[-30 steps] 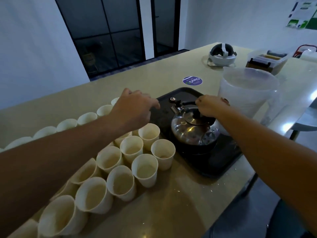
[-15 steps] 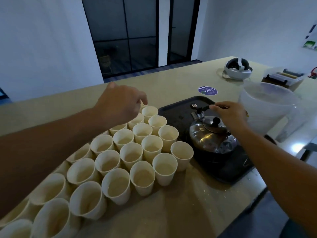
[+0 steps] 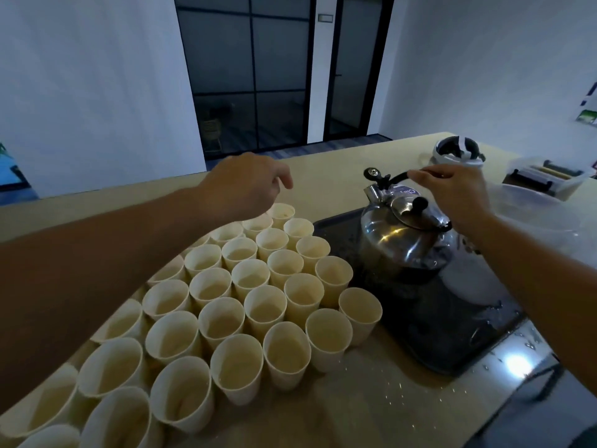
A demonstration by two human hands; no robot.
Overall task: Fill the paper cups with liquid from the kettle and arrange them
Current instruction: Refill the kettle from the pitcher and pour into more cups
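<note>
I see the right hand (image 3: 452,195) curled round the handle of the steel kettle (image 3: 403,240), which is over the black tray (image 3: 429,321), just right of the paper cups (image 3: 258,295). The cups stand packed in rows on the table (image 3: 371,402). Left hand (image 3: 245,185) hovers above the far cups, fingers loosely curled, holding nothing.

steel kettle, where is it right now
The shiny steel kettle sits right of centre over the black tray, beside the paper cups, its handle gripped by the right hand.
</note>
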